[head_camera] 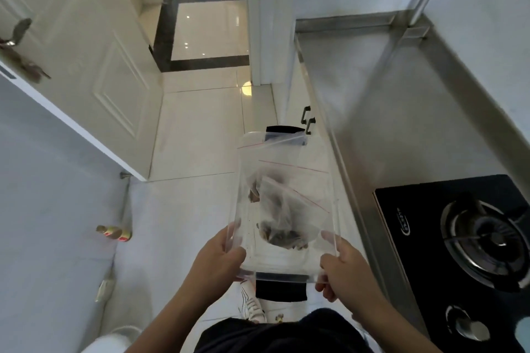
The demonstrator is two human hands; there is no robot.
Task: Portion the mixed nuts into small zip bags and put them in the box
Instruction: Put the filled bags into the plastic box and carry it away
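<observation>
A clear plastic box [243,169] is held in the air in front of me, above the floor. Inside it lie small zip bags with red seal lines [286,209], holding dark mixed nuts. My left hand [218,258] grips the box's near left corner, thumb over the rim. My right hand [341,266] grips the near right corner in the same way. The box sits level between both hands, left of the counter.
A steel counter [401,112] runs along the right, with a black gas hob [470,232] on its near end. An open white door [86,51] stands at the left. Bottles [114,233] sit on the tiled floor by the left wall. My foot in a white shoe [252,304] shows below the box.
</observation>
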